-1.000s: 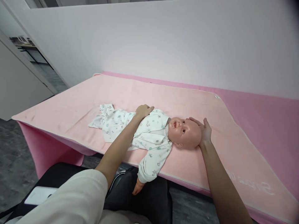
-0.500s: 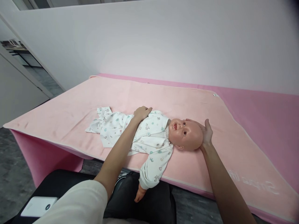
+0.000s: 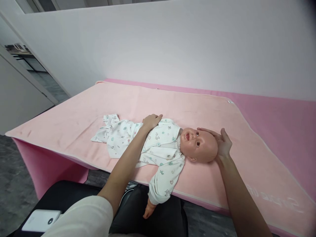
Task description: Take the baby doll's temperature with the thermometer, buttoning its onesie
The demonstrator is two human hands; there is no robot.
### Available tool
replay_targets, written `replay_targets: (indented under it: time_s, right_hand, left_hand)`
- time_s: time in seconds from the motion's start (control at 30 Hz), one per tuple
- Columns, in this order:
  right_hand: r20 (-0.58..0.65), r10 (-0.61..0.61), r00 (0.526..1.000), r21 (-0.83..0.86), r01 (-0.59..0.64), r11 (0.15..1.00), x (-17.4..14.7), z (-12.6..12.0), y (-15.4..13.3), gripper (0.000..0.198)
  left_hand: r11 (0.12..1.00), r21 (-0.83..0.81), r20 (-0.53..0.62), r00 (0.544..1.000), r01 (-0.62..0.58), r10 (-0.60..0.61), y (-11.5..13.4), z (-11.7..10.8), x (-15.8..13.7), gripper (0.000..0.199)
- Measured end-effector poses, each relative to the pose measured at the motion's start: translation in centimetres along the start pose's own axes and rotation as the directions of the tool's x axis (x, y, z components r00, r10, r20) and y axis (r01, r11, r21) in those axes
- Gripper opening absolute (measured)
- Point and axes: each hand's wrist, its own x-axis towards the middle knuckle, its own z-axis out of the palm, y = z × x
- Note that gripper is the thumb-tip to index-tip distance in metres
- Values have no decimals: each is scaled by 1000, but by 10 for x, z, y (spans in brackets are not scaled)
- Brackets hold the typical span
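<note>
A baby doll (image 3: 158, 144) in a white printed top and trousers lies on its back, its bald head (image 3: 203, 144) toward the right. My left hand (image 3: 152, 121) rests across the doll's torso at the far side, with its fingertips partly out of sight. At the crown, my right hand (image 3: 222, 143) cups the head from the right; its thumb stands apart and its fingers stretch along the far side. The doll's near arm (image 3: 164, 179) hangs over the table edge, a small hand showing below the cuff. Both trouser legs (image 3: 116, 131) point left.
A light pink towel (image 3: 81, 108) covers much of the pink-draped table (image 3: 283, 118), which stands against a white wall (image 3: 172, 42). Below the near edge are black seats (image 3: 163, 217). A white phone (image 3: 40, 220) lies at lower left.
My right hand has shifted slightly right at the crown, with its palm turned more open. My left hand stays on the torso. The whole view has moved a little.
</note>
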Motion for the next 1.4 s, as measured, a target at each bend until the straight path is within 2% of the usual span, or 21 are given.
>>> replay_targets:
  time_s: [0.13, 0.2, 0.33, 0.4, 0.5, 0.67, 0.87, 1.1, 1.27, 1.33, 1.4]
  right_hand:
    - [-81, -76, 994, 17, 78, 997, 0, -2, -1, 62]
    - [-68, -60, 996, 7, 61, 998, 1, -2, 0, 61]
    - [-57, -16, 998, -78, 12, 997, 2, -4, 6, 40]
    - [-62, -18, 998, -102, 12, 995, 2, -5, 7, 36]
    - [-54, -24, 998, -104, 18, 994, 3, -7, 5, 39]
    - [-134, -123, 983, -63, 115, 991, 3, -6, 2, 41]
    - [-51, 106, 993, -50, -108, 993, 0, -1, 7, 35]
    - [-7, 75, 997, -28, -75, 997, -1, 2, 6, 40]
    - [19, 71, 997, -53, -70, 996, 0, 3, 5, 40]
    - [13, 89, 996, -53, -88, 995, -1, 4, 5, 39]
    - [-2, 91, 996, -49, -91, 995, -1, 4, 5, 40]
  left_hand:
    - [1000, 9, -3, 1000, 17, -17, 1, 0, 0, 56]
    - [1000, 11, 1, 1000, 26, -26, 1, -1, 0, 57]
    - [1000, 2, 0, 1000, 28, -28, 1, 0, -1, 59]
    - [1000, -7, -10, 1000, 26, -26, 1, 1, -1, 60]
    - [999, -14, -17, 999, 35, -35, -1, 3, 0, 62]
    - [999, -6, -9, 999, 40, -40, -1, 3, 1, 62]
    - [999, 0, -17, 999, 48, -48, 0, 2, 0, 63]
    - [999, 2, -25, 999, 40, -40, -1, 3, 1, 61]
    - [998, -31, -71, 996, -60, 58, 6, 2, 0, 50]
    - [970, -167, -141, 978, -174, 151, 11, 0, -2, 40]
    - [858, -423, -187, 955, -290, 231, 16, -3, -6, 38]
